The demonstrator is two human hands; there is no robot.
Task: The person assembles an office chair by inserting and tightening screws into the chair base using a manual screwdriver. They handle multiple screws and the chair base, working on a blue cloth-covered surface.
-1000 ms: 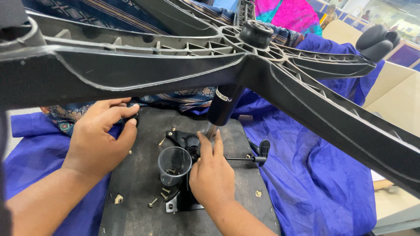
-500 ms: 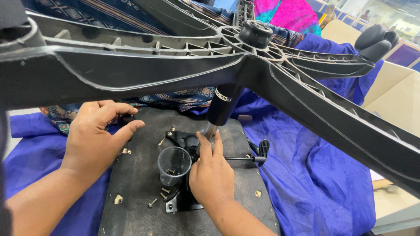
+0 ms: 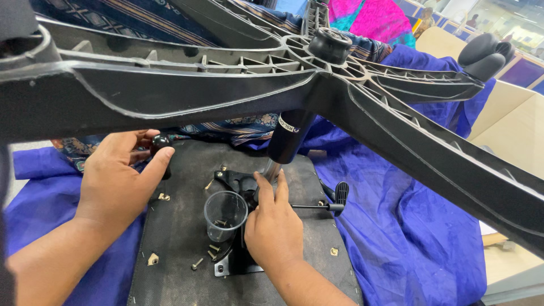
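Head view. Clear plastic cup (image 3: 225,214), centre of the frame, upright on the black seat underside (image 3: 181,249); a few small screws lie in its bottom. More loose screws (image 3: 197,263) lie on the black surface at lower centre, just beside the cup.

Black metal mechanism plate (image 3: 241,184), centre, behind and under the cup, with a lever rod (image 3: 309,207) running right to a black paddle handle (image 3: 341,192).

Gas cylinder (image 3: 288,139), upper centre, black, with a white band label round it; it rises into the five-arm chair base (image 3: 317,93) that spans the top of the frame.

Left hand (image 3: 116,181), left of centre, closed around a black knob (image 3: 160,143).

Right hand (image 3: 275,226), lower centre, flat and holding nothing, fingers (image 3: 265,190) spread narrowly on the mechanism plate beside the cup.

Blue cloth (image 3: 408,238), right and lower left, under everything.
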